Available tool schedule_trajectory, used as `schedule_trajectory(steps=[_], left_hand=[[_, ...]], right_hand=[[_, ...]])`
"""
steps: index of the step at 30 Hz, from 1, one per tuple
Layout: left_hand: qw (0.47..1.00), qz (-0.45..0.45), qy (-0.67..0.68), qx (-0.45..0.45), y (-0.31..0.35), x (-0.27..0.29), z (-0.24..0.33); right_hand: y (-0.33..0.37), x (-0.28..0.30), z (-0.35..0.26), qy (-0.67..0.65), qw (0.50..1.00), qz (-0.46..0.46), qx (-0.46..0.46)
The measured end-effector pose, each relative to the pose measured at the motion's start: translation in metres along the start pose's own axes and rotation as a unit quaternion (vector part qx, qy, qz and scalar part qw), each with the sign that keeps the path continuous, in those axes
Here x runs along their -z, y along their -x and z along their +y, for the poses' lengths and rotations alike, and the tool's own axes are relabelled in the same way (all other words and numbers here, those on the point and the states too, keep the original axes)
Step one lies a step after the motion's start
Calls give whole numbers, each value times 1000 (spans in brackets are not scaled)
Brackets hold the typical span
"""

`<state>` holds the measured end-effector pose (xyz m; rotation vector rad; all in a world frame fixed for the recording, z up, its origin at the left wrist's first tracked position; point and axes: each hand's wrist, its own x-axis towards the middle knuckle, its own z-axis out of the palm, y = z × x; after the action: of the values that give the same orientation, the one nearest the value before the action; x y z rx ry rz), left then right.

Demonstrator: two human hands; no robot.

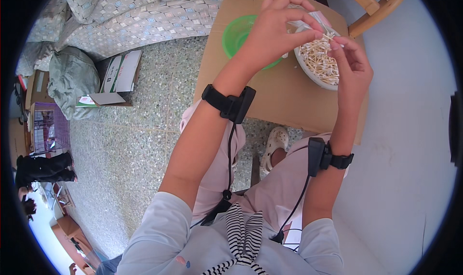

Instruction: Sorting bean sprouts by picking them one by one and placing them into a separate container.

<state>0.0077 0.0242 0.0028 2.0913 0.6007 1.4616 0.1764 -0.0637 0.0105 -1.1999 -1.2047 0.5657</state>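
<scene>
My left hand (284, 26) and my right hand (353, 65) come together over the far right of a cardboard-topped table. Between the fingertips of both are a few cotton swabs (330, 37), pinched; their exact number is too small to tell. Right below sits a white bowl (313, 78) heaped with loose cotton swabs (320, 63). To its left stands a green plastic bowl (231, 41), partly hidden behind my left hand and wrist. A clear plastic bag with a pinkish part (322, 19) lies at the white bowl's far side.
Brown cardboard (284, 101) covers the tabletop. A wooden chair (381, 10) stands at the far right against a pale wall (405, 106). Left on the speckled floor are an opened carton (120, 75) and a grey-green sack (72, 77). Another person's dark-clothed legs (46, 169) show at the left edge.
</scene>
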Motion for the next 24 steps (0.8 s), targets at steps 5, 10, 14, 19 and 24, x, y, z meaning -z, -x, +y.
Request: schedule_trajectory(steps=[5, 10, 14, 19, 24], left_hand=[[1000, 6, -11, 14, 3, -3, 0], [951, -27, -281, 125, 19, -1, -19], [902, -166, -338, 212, 23, -2, -19], [951, -115, -247, 149, 30, -2, -30], [966, -123, -158, 163, 25, -12, -30]], right_hand=[[0, 3, 3, 9, 1000, 14, -6], [3, 0, 4, 265, 963, -32, -35], [5, -7, 10, 323, 944, -53, -32], [4, -21, 22, 324, 941, -85, -40], [6, -27, 29, 252, 965, -50, -50]])
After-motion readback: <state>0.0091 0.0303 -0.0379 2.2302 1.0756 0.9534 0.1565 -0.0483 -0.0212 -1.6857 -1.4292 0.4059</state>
